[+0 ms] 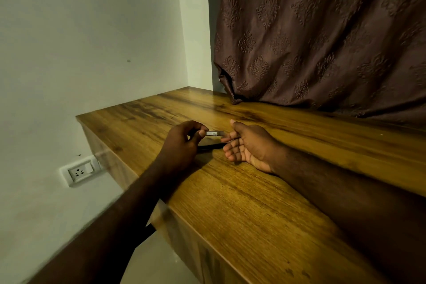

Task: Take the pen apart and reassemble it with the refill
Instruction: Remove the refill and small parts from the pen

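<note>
- Left hand [184, 143] pinches a small silvery pen part [214, 133] between thumb & fingertips, held just above the wooden worktop [253, 191].
- Right hand [249, 145] rests on the worktop, palm up, fingers loosely spread; fingertips touch the part's right end. Whether they grip it: can't tell.
- Dark pen piece [211, 145] lies on the worktop just below, between both hands.
- Judged: parts light, stiff, smooth, prob. slippery; pinch near the ends, pull straight.
</note>
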{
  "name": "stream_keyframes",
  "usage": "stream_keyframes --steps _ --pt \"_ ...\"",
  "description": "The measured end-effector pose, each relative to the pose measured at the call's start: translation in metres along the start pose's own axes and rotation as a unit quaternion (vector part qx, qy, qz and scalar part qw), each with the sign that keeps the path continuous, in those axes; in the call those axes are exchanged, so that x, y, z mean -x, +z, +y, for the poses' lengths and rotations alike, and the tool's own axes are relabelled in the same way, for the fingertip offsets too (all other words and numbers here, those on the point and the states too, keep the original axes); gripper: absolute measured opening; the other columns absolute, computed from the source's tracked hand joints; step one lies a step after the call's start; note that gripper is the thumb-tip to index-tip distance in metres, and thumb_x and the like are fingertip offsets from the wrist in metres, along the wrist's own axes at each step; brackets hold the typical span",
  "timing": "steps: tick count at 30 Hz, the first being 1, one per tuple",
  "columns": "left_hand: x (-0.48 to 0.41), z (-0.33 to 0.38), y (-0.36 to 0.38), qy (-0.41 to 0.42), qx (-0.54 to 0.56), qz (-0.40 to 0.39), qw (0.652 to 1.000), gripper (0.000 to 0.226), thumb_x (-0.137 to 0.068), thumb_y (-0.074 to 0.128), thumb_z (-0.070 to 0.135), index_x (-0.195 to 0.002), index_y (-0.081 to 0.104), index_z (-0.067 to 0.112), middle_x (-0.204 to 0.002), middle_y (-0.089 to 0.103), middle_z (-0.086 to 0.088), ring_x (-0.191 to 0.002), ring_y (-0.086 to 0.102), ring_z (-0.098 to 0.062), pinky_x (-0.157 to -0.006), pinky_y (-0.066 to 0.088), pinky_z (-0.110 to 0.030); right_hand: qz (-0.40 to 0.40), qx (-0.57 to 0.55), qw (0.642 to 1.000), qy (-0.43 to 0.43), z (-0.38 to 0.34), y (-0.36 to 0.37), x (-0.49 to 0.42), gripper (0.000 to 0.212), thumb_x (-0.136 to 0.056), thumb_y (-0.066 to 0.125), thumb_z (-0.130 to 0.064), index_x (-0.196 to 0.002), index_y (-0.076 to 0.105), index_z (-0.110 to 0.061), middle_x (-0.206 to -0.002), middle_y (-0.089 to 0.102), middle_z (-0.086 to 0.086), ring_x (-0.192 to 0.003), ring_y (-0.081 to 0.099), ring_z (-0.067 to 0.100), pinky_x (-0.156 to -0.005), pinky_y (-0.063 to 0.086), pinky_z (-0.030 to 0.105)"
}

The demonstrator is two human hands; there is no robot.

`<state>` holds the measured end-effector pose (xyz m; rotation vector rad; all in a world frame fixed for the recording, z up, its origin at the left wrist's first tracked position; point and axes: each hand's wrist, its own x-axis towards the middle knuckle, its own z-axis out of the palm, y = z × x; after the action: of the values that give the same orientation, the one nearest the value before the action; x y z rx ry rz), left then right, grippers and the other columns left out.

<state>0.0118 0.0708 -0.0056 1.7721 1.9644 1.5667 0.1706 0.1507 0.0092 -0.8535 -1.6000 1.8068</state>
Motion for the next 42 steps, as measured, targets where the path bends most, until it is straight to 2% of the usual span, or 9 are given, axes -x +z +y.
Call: stream_keyframes --steps 6,11,16,21,25,28,32,37,42 --pt "0.000 -0.005 0.000 -0.042 0.040 0.020 0.998 0.012 -0.094 0.056 0.017 -0.091 0.068 0.016 -0.084 0.067 0.004 -0.080 0.062 -0.012 -0.070 0.046 -0.024 0.047 -0.044 0.994 -0.083 0.007 -0.002 0.001 0.028 -0.097 0.052 -0.028 -0.096 0.057 0.000 -0.066 0.056 0.014 -0.040 0.054 0.017 -0.037 0.046 0.022" --pt "0.000 -0.006 -0.002 -0.063 0.063 0.021 0.996 0.014 -0.094 0.056 0.015 -0.086 0.066 0.018 -0.086 0.068 0.001 -0.078 0.061 -0.009 -0.070 0.045 -0.024 0.031 -0.034 0.993 -0.111 0.008 -0.002 0.004 0.009 -0.092 0.058 -0.011 -0.094 0.057 -0.003 -0.071 0.059 0.013 -0.043 0.054 0.017 -0.037 0.045 0.023" --pt "0.000 -0.004 -0.001 -0.070 0.074 0.016 0.995 0.016 -0.094 0.055 0.015 -0.083 0.066 0.020 -0.084 0.068 0.002 -0.076 0.061 -0.008 -0.070 0.046 -0.024 0.039 -0.004 0.991 -0.129 0.011 -0.002 0.003 0.017 -0.089 0.062 -0.005 -0.102 0.058 0.005 -0.070 0.060 0.012 -0.040 0.053 0.015 -0.035 0.044 0.022" --pt "0.000 -0.005 -0.001 -0.090 0.105 0.017 0.990 0.019 -0.094 0.056 0.016 -0.079 0.066 0.021 -0.080 0.067 0.000 -0.073 0.061 -0.011 -0.075 0.052 -0.035 0.046 0.009 0.991 -0.128 0.011 -0.002 0.001 0.007 -0.091 0.060 -0.008 -0.095 0.060 -0.002 -0.071 0.062 0.011 -0.040 0.053 0.015 -0.035 0.043 0.022" --pt "0.000 -0.003 -0.002 -0.094 0.116 0.021 0.988 0.017 -0.094 0.055 0.013 -0.081 0.066 0.014 -0.075 0.063 0.003 -0.061 0.055 0.003 -0.065 0.044 -0.023 0.057 0.002 0.991 -0.121 0.008 -0.001 0.004 0.009 -0.094 0.057 -0.013 -0.092 0.057 -0.004 -0.071 0.061 0.009 -0.041 0.051 0.016 -0.034 0.039 0.021" --pt "-0.001 -0.003 -0.003 -0.109 0.130 0.024 0.985 0.015 -0.094 0.055 0.012 -0.086 0.067 0.012 -0.076 0.063 0.001 -0.066 0.055 -0.003 -0.068 0.044 -0.024 0.080 -0.004 0.988 -0.128 0.007 -0.002 0.005 0.013 -0.095 0.054 -0.017 -0.085 0.055 -0.008 -0.072 0.060 0.008 -0.040 0.049 0.016 -0.035 0.034 0.020" --pt "-0.002 -0.004 -0.004 -0.122 0.153 0.034 0.980 0.017 -0.093 0.055 0.011 -0.082 0.067 0.014 -0.075 0.062 0.000 -0.070 0.055 -0.010 -0.073 0.047 -0.034 0.114 -0.010 0.983 -0.145 0.004 -0.007 0.005 0.016 -0.093 0.056 -0.019 -0.079 0.056 -0.010 -0.068 0.061 0.005 -0.039 0.046 0.015 -0.042 0.030 0.022" --pt "-0.001 -0.003 -0.007 -0.135 0.166 0.050 0.976 0.017 -0.095 0.053 0.013 -0.084 0.066 0.015 -0.079 0.063 -0.003 -0.074 0.054 -0.014 -0.070 0.042 -0.032 0.137 -0.023 0.974 -0.179 -0.002 -0.014 0.007 0.011 -0.091 0.057 -0.012 -0.082 0.059 -0.006 -0.069 0.059 0.008 -0.038 0.046 0.012 -0.034 0.034 0.020" --pt "0.000 -0.004 -0.008 -0.142 0.171 0.066 0.973 0.017 -0.098 0.048 0.019 -0.090 0.063 0.016 -0.084 0.064 -0.004 -0.076 0.055 -0.014 -0.065 0.042 -0.028 0.174 0.005 0.968 -0.183 -0.005 -0.026 0.001 0.010 -0.091 0.056 -0.013 -0.082 0.059 -0.011 -0.070 0.061 0.008 -0.043 0.047 0.015 -0.037 0.035 0.020"
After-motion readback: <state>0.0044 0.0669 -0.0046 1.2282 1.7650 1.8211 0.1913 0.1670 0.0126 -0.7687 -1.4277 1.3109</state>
